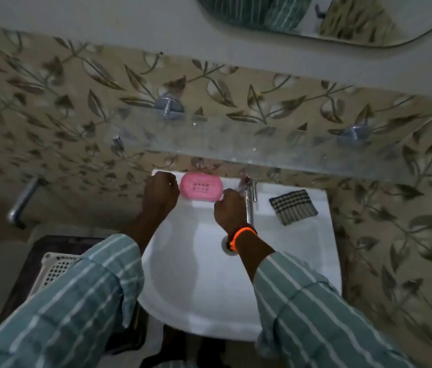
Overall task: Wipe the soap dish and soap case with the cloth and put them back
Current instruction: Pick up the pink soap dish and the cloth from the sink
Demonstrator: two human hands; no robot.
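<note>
White sink (302, 251), both hands (160, 188) grip soap dish (201, 186)

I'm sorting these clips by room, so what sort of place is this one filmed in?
Most likely a home bathroom. A white washbasin with a metal tap is fixed to a leaf-patterned tiled wall, a glass shelf and a mirror hang above it, and a pink soap dish sits on the basin's back ledge.

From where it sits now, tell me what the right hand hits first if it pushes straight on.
The right hand points up-left; the pink slotted plastic soap dish at its fingertips comes first, apparently already touching.
</note>
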